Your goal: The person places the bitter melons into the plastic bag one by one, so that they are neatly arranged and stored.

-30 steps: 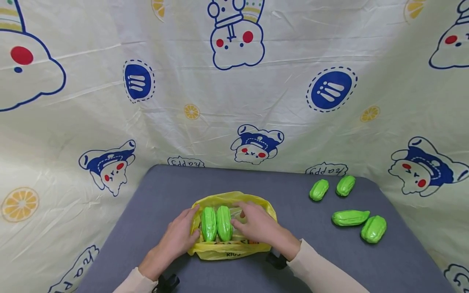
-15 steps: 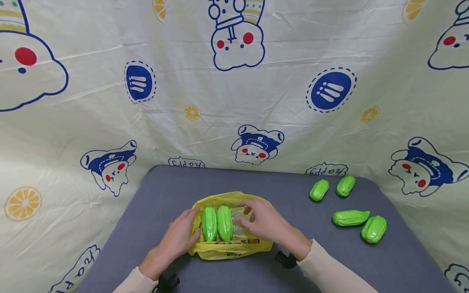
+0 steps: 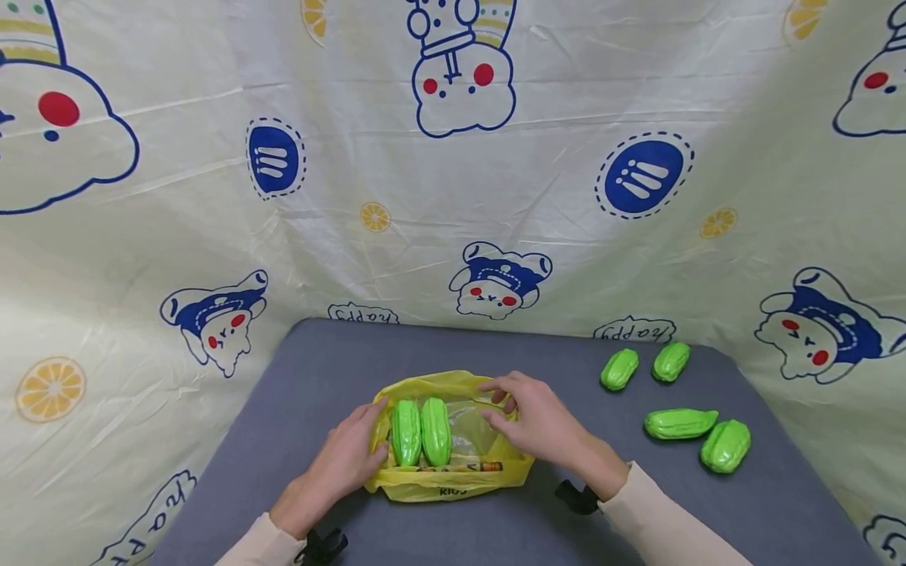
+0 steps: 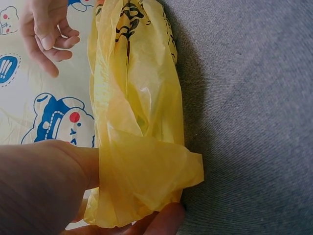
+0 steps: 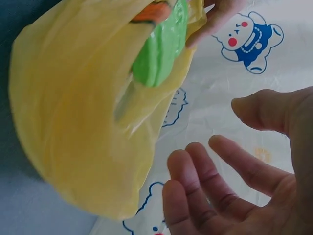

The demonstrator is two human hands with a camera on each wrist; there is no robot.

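Observation:
A yellow plastic bag (image 3: 467, 485) lies open on the grey table, black lettering on its front. Two green ribbed gourds (image 3: 406, 434) sit side by side in its left half. My left hand (image 3: 344, 448) holds the bag's left rim; in the left wrist view the thumb is on one side of the film and fingers on the other. My right hand (image 3: 541, 420) hovers at the bag's right rim, holding nothing. Its fingers are loosely bent and apart from the thumb in the right wrist view, where one gourd (image 5: 156, 56) shows in the bag's mouth.
Several more green gourds lie on the right of the table: two at the back, one of them a gourd (image 3: 619, 370), and two nearer, one of them a gourd (image 3: 681, 424). A cartoon-printed white sheet (image 3: 453, 189) hangs behind the grey table (image 3: 333, 354).
My right hand has drawn away from the gourds, out to the right rim of the bag. My left hand keeps its place on the left rim; the two gourds lie as before.

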